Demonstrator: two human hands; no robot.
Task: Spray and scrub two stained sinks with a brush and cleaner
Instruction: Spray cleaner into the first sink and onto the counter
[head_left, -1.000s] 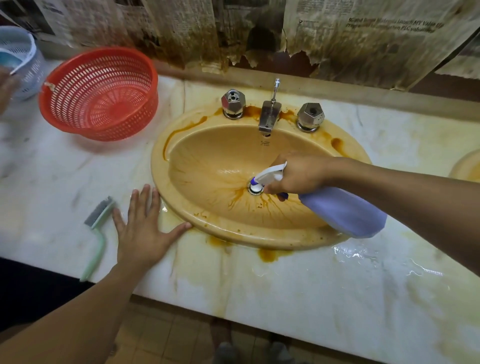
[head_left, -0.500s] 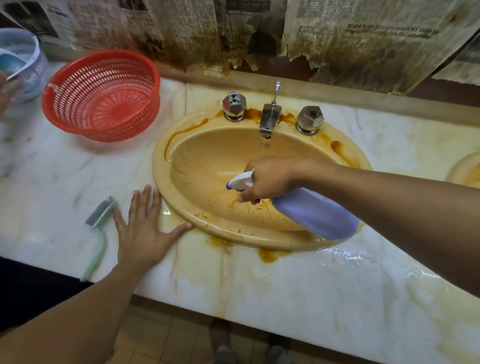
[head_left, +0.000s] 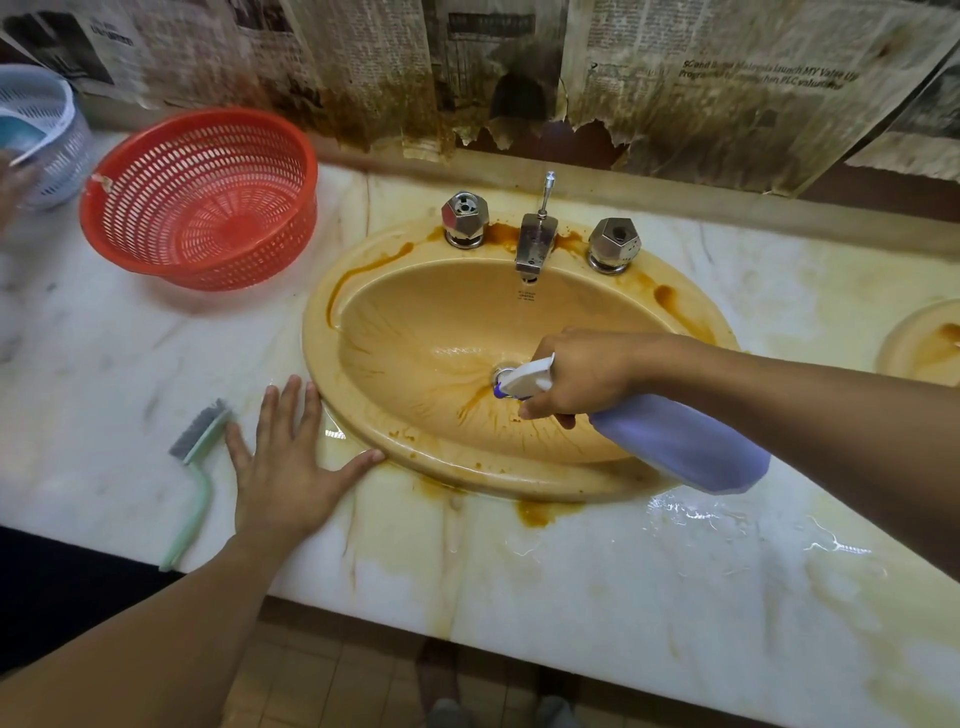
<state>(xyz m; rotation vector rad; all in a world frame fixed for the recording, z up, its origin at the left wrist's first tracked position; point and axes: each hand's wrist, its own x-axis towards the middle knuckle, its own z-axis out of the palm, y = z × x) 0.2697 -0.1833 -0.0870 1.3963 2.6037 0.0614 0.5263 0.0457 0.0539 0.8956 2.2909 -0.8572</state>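
Observation:
A yellow oval sink (head_left: 415, 332) streaked with brown stains is set into the marble counter. My right hand (head_left: 582, 379) grips a purple spray bottle (head_left: 680, 441) by its white trigger head, nozzle aimed down at the drain. My left hand (head_left: 285, 462) lies flat on the counter, fingers spread, thumb touching the sink's front-left rim. A green-handled brush (head_left: 195, 467) with grey bristles lies on the counter just left of that hand. Part of a second stained sink (head_left: 919, 343) shows at the right edge.
A red plastic basket (head_left: 202, 197) stands at the back left, with a white basket (head_left: 47, 130) beyond it. Metal tap (head_left: 535, 244) and two knobs sit behind the basin. Stained newspaper covers the wall. Water pools on the counter (head_left: 727, 525) at the front right.
My right hand moved the spray bottle left across the basin, then back right over the drain. My left hand and the brush stayed in place.

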